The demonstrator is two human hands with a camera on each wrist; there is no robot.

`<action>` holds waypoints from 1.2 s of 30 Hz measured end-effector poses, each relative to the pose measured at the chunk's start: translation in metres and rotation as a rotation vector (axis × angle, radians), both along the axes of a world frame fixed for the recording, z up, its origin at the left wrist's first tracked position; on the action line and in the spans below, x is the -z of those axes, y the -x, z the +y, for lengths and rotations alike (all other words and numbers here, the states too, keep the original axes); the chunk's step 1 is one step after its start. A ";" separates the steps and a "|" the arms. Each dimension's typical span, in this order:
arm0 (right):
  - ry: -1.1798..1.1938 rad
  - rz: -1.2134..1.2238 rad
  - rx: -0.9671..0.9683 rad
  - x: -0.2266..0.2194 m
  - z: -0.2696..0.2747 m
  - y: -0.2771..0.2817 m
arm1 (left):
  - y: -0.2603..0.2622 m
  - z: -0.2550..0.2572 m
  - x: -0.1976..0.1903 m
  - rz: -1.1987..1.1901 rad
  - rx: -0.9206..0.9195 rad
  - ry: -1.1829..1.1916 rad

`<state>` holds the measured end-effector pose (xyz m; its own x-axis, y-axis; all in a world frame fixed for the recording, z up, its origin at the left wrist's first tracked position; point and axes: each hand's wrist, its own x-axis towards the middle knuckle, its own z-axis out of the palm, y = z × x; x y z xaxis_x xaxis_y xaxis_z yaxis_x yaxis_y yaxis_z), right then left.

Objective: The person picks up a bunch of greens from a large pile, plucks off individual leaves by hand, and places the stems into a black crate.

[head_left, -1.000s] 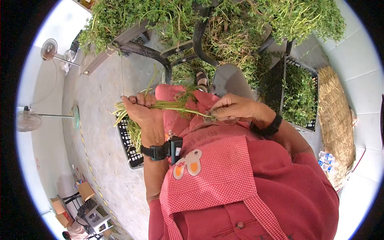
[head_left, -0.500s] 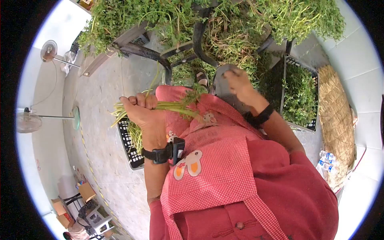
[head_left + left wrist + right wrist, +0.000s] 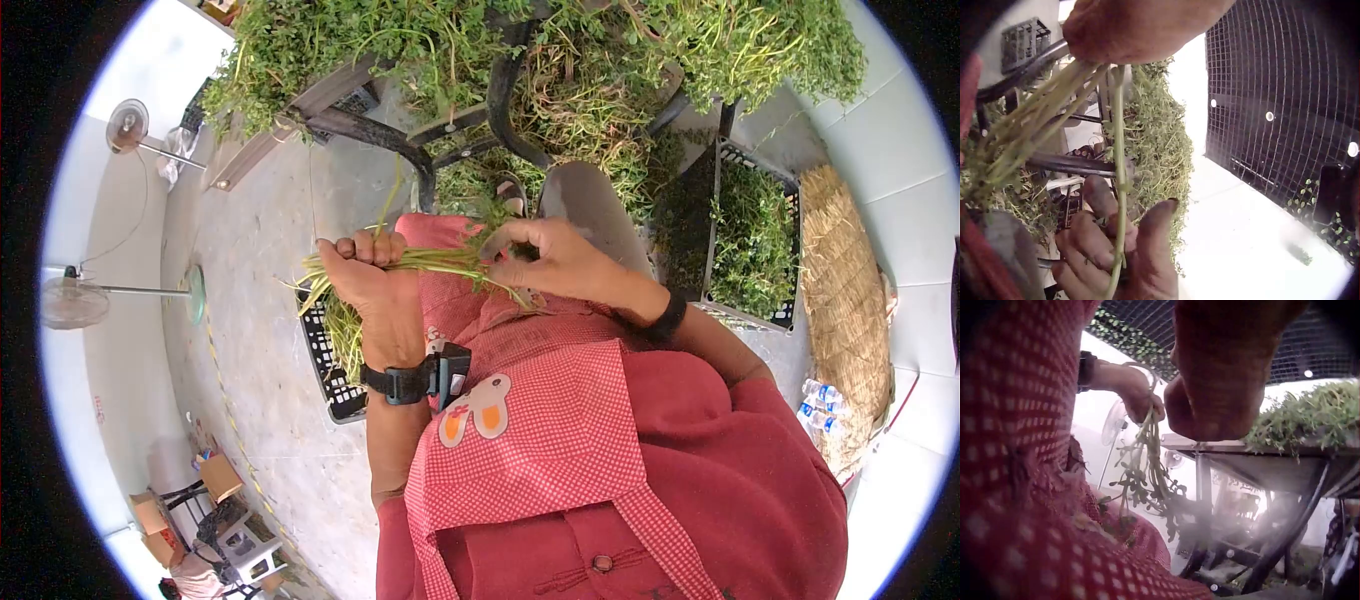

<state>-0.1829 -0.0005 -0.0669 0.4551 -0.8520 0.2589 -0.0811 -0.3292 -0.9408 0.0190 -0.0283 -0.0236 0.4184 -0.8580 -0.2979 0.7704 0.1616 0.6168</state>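
Note:
My left hand [image 3: 362,280] grips a bundle of long green stems [image 3: 435,262], whose cut ends stick out past the thumb. The leafy tips [image 3: 490,215] lie over the lap, beside my right hand [image 3: 560,262]. That hand is at the leafy end, its thumb and forefinger apart around the stems. In the left wrist view, one thick stem [image 3: 1120,156] runs down from my left hand [image 3: 1141,28] across the half-bent fingers of my right hand [image 3: 1116,250]. In the right wrist view, leaves [image 3: 1138,481] hang below my left hand [image 3: 1138,394].
Leafy greens [image 3: 340,50] cover a table with dark curved legs [image 3: 505,90] in front. A black crate [image 3: 345,405] with stems stands at the left; another crate [image 3: 750,320] of greens is at the right, by a straw roll [image 3: 840,300]. Two fans [image 3: 75,300] stand far left.
My right hand swung forward, away from the bundle, then came back to its leafy end, thumb and forefinger now apart. My left hand keeps its grip in nearly the same place.

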 end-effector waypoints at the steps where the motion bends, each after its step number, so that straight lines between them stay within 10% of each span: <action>1: 0.001 0.001 0.000 -0.008 0.004 -0.002 | -0.001 0.000 0.003 -0.002 0.008 -0.002; 13: -0.470 -0.213 0.057 -0.018 0.008 0.002 | -0.004 -0.001 0.001 0.052 0.099 0.067; 15: -0.665 -0.736 -0.066 -0.015 -0.001 0.009 | -0.005 -0.002 0.000 0.103 0.136 0.131; 20: -0.700 -0.442 -0.153 -0.043 -0.010 0.001 | 0.010 -0.001 0.002 0.077 0.162 0.093; 25: 0.065 0.045 0.006 -0.029 -0.009 -0.023 | 0.020 0.004 -0.005 0.031 0.175 0.051; 36: 0.237 0.094 0.120 -0.028 -0.007 -0.022 | 0.026 0.008 -0.008 -0.037 0.215 -0.012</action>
